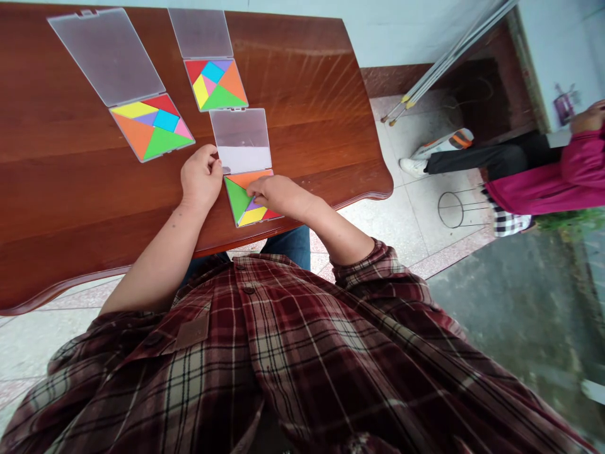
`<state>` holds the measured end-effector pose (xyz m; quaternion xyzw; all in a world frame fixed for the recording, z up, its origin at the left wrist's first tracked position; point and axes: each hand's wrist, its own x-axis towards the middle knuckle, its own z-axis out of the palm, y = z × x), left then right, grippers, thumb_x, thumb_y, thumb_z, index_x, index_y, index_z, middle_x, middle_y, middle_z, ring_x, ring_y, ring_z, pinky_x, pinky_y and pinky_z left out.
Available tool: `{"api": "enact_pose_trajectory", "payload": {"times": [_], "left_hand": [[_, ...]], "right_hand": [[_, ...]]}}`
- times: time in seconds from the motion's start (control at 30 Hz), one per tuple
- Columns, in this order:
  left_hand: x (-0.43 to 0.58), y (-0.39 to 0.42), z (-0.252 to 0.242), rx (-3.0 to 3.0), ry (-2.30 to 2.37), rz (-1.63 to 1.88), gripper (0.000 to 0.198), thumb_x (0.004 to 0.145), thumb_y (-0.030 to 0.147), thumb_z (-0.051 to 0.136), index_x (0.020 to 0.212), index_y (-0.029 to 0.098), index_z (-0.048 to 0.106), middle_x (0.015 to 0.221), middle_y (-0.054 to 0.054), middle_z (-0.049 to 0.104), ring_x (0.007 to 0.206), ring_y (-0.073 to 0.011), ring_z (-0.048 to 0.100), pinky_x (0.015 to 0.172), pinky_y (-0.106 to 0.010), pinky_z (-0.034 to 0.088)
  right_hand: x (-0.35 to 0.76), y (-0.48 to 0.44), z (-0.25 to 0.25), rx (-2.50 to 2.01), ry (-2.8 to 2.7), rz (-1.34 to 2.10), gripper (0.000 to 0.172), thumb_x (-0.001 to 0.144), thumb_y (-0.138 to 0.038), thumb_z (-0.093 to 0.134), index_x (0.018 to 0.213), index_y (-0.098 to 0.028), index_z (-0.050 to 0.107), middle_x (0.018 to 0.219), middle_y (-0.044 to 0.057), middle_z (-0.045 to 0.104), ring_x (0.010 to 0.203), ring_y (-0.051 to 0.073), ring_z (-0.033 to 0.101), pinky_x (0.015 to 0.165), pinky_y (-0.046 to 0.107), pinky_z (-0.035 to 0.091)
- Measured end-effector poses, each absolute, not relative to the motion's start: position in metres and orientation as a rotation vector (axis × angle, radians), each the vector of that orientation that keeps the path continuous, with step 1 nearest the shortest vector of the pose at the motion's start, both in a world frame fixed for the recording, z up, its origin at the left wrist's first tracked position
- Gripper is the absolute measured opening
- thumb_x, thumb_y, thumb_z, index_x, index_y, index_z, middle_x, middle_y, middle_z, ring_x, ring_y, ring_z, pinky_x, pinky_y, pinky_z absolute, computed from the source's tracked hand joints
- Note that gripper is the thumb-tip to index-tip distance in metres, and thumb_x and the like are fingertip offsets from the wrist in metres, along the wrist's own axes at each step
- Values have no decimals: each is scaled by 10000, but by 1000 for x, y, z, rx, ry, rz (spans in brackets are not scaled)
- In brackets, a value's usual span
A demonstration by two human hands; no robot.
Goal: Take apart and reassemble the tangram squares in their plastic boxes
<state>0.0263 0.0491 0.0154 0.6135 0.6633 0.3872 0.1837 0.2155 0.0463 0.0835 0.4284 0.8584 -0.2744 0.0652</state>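
The nearest tangram case (244,217) lies open on the wooden table, its clear lid (241,132) folded away from me. Green, orange, yellow, purple and red pieces show in its tray. My right hand (278,194) reaches over this tray, fingers bunched and pressed onto the pieces by a purple one (254,205); its fingers hide part of the tray. Beside the lid's lower left corner, my left hand (201,180) rests on the table with curled fingers. Whether anything is inside its grip is hidden.
Two more open tangram cases lie farther off, one at left (169,140) and one behind (222,94), both with coloured pieces inside. The brown table (307,101) has a curved right edge. Beyond it are crutches (435,60) against the wall and a seated person (534,183).
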Motion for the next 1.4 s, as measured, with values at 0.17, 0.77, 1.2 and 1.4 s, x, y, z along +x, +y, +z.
{"api": "enact_pose_trajectory", "payload": {"times": [0.17,0.77,1.2,1.4], "left_hand": [[25,50,13,1696,1831,1107,102,845,268,578,935,245,621,751,10,639,814,-175,639,850,-326,489],[24,50,12,1714,1843,1131,87,835,276,591,906,232,618,711,9,613,787,-173,626,876,-345,500],[24,52,14,1679,1839,1117,99,829,219,575,909,237,630,698,17,612,789,-171,638,904,-351,497],[18,58,5,1697,1829,1204,144,835,233,562,960,229,633,740,9,628,806,-156,640,903,-334,504]], "right_hand": [[220,48,90,1354,2601,-808,230,827,-92,512,942,-190,684,931,33,676,860,162,578,750,276,377],[238,4,73,1329,2651,-809,243,869,-173,606,1110,-183,639,1106,91,637,991,204,593,819,297,414],[254,-11,56,1733,2851,-930,251,934,-229,453,1050,-204,674,1033,77,662,995,196,594,902,326,442],[286,-18,23,2464,2640,-689,282,936,-280,400,1019,-228,664,1035,99,670,991,222,596,910,366,454]]}}
